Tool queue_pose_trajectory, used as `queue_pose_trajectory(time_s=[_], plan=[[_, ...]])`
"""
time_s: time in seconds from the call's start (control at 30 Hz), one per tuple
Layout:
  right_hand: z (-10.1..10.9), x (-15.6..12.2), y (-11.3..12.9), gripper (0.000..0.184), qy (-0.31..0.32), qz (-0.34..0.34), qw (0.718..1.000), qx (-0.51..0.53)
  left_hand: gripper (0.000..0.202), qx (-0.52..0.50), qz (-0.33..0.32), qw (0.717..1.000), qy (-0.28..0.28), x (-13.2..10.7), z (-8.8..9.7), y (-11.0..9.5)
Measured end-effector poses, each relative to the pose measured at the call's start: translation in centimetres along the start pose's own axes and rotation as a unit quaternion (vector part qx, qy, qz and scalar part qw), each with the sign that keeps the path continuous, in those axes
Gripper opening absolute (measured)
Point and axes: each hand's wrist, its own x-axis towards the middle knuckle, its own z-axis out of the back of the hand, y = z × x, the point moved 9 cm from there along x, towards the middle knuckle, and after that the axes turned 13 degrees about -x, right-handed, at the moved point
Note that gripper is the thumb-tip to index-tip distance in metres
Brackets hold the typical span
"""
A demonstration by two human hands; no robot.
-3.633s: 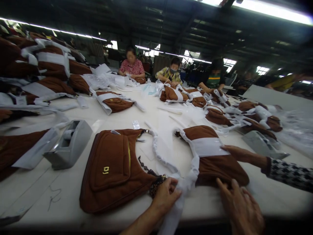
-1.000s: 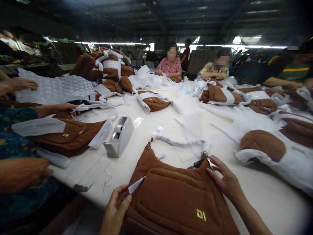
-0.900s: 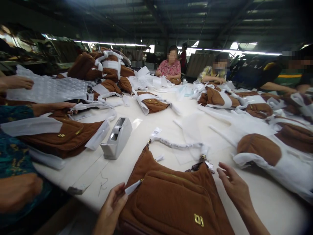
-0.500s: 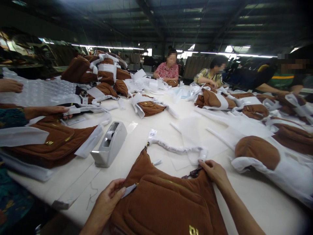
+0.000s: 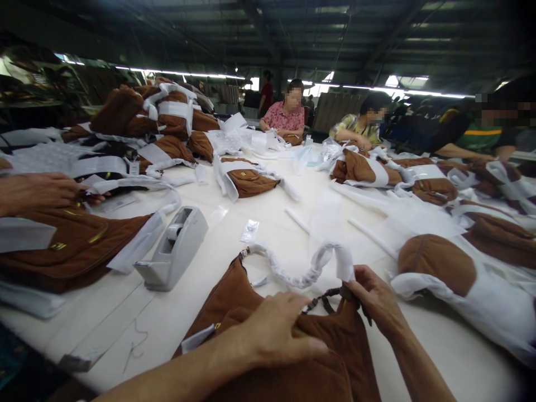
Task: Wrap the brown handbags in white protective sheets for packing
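Observation:
A brown handbag (image 5: pixel 234 301) lies before me at the table's near edge. Its shoulder strap (image 5: pixel 288 273) is wrapped in white paper and loops across the top. My right hand (image 5: pixel 374 298) pinches the strap's end at the bag's upper right corner, beside a dark braided piece (image 5: pixel 320 301). Over the bag's front, my left hand (image 5: pixel 278 329) reaches toward that braided piece, thumb and fingers apart. A white paper tab (image 5: pixel 198 339) hangs from a zipper pull at the bag's left side.
A grey tape dispenser (image 5: pixel 173 251) stands to the left, near another brown bag (image 5: pixel 79 240) and a co-worker's hand (image 5: pixel 42 192). Paper-wrapped bags (image 5: pixel 435 265) lie at right. A small clear packet (image 5: pixel 250 230) sits beyond my bag. Several people work around the table.
My left hand has left the zipper tab and moved right across the bag. The wrapped strap has bunched into a higher loop near my right hand, exposing the small packet.

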Motion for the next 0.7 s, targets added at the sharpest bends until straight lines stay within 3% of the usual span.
queue_pose_trajectory(time_s=[0.07,0.17,0.23,0.3,0.43,0.53,0.6,0.7], plan=[[-0.6,0.2,0.1,0.028,0.041,0.003,0.999,-0.002,0.085,0.069,-0.025,0.997,0.034,1.1,-3.5,-0.5],[0.6,0.3,-0.2,0.03,0.025,-0.001,0.999,-0.046,0.091,0.161,-0.041,0.986,0.028,1.1,-6.2,-0.1],[1.7,-0.1,-0.7,0.034,0.019,-0.026,0.995,-0.094,0.085,0.204,-0.039,0.978,0.019,1.0,-6.2,0.5],[2.1,-1.7,-1.9,0.039,0.059,-0.089,0.988,-0.116,0.075,0.247,-0.056,0.967,0.04,1.2,-5.6,1.0],[0.0,-7.8,-3.4,0.043,0.141,-0.166,0.976,-0.016,0.051,0.321,-0.188,0.908,0.193,2.1,-5.0,0.9],[-2.1,-11.8,-4.7,0.048,0.118,-0.189,0.973,0.057,0.031,0.38,-0.243,0.852,0.264,2.7,-4.1,0.6],[-2.5,-13.2,-5.9,0.052,0.066,-0.208,0.972,0.081,0.028,0.412,-0.215,0.853,0.236,2.6,-3.6,0.0],[-1.9,-13.7,-7.2,0.053,-0.004,-0.213,0.974,0.079,0.046,0.35,-0.156,0.917,0.11,-0.5,-4.1,-1.2]])
